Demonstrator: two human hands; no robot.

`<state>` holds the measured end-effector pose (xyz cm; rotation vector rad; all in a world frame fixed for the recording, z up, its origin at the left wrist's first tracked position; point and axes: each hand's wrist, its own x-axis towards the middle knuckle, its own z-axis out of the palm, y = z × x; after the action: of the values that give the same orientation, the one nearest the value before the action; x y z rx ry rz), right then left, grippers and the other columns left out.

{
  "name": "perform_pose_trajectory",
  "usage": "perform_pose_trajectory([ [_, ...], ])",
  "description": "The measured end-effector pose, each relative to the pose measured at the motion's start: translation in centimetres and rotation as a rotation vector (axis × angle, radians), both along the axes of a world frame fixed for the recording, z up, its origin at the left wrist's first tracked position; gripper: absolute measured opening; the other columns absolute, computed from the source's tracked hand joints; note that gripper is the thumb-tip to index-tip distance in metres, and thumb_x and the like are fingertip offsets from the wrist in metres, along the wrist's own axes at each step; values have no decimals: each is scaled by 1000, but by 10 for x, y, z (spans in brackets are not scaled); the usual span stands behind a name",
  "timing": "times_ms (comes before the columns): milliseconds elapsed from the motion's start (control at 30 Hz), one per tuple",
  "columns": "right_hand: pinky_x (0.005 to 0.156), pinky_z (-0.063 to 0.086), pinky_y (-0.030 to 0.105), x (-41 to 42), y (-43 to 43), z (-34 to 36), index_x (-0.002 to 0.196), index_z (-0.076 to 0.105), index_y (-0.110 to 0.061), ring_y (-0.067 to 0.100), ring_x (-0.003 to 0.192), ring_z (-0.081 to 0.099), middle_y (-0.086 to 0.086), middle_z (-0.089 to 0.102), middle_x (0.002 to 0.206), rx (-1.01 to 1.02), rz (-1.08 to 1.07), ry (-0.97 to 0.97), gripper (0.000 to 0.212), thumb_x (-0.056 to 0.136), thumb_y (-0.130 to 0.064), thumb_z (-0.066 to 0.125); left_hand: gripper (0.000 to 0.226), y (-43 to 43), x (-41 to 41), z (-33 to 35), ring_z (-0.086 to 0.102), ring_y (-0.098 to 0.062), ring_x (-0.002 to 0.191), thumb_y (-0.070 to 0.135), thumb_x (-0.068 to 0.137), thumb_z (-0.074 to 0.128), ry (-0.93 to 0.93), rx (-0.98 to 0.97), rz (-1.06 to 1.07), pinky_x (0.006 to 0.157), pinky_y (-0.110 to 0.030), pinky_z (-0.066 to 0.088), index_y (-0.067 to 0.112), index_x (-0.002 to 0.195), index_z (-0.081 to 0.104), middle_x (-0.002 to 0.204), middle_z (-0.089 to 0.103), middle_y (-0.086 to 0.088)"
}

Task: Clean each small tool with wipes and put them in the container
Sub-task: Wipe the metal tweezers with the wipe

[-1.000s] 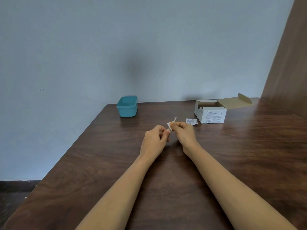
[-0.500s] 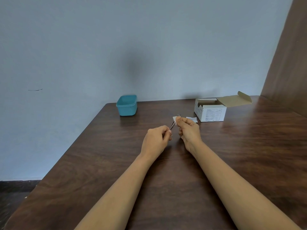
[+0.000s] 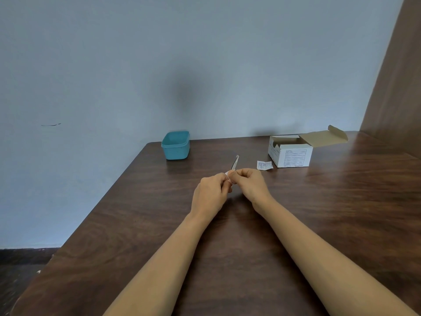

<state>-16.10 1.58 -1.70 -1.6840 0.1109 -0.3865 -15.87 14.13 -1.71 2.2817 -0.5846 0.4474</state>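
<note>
My left hand (image 3: pixel 210 192) grips the lower end of a thin metal tool (image 3: pixel 234 162) whose tip points up and away above the table. My right hand (image 3: pixel 251 184) pinches a small white wipe (image 3: pixel 227 174) round the tool's shaft, right beside my left fingers. Most of the wipe is hidden between the fingers. The teal container (image 3: pixel 175 145) stands open at the far left corner of the table, well away from both hands.
An open white cardboard box (image 3: pixel 290 153) with its flap raised sits at the back right. A torn wipe wrapper (image 3: pixel 264 165) lies just left of it. The dark wooden table (image 3: pixel 341 213) meets a wooden panel (image 3: pixel 396 87) on the right.
My right hand has slid the wipe down the tool from its tip toward my left hand, baring the upper shaft. Both hands stay close together at the table's middle.
</note>
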Motion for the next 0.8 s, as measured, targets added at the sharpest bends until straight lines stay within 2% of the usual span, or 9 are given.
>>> perform_pose_trajectory([
  [133,66,40,17,-1,-5,3,71,69,-5,-6,54,55,-3,62,60,-6,51,61,22,86,-21,66,14,1,-1,1,67,-9,75,25,94,56,-7,45,11,73,-37,55,20,87,67,80,72,7],
  [333,63,39,16,-2,-7,6,71,67,-3,-6,47,52,-1,60,59,23,76,94,18,83,-16,68,14,2,2,-2,67,-11,75,24,93,58,22,41,9,73,-40,56,18,86,68,80,72,7],
  [400,60,40,13,-2,-6,7,68,65,-5,-2,50,53,0,60,60,15,77,90,21,85,-17,66,13,2,3,-2,67,-10,75,24,93,58,17,37,8,73,-40,56,19,86,68,80,72,8],
  [500,73,47,27,1,-2,1,66,68,-10,10,70,60,1,68,69,-57,-10,78,26,85,-27,65,14,1,3,0,66,-8,72,21,93,57,-1,19,-4,72,-37,56,19,87,69,79,72,8],
  [567,78,48,30,1,1,-1,66,68,-10,14,78,63,2,72,74,-53,-65,51,27,86,-27,63,14,-1,2,2,66,-5,71,21,94,57,1,10,-13,73,-34,56,19,90,70,79,72,8],
  [633,71,45,29,0,2,-1,60,64,-11,13,69,58,-1,65,63,-21,-94,21,32,87,-27,62,14,-1,1,4,65,-2,71,23,94,58,17,15,-25,73,-30,56,19,92,71,79,72,9],
  [700,61,37,28,0,0,1,53,55,-13,11,57,43,-2,48,54,28,-121,17,39,89,-27,61,15,-2,0,4,65,-1,71,25,94,58,29,33,-44,74,-29,56,19,90,71,79,71,9],
  [800,56,30,28,1,-4,3,52,44,-16,11,53,31,0,34,53,86,-143,21,44,90,-29,60,16,-5,-1,5,64,-1,70,27,95,57,38,52,-57,74,-31,56,20,88,70,77,71,10],
])
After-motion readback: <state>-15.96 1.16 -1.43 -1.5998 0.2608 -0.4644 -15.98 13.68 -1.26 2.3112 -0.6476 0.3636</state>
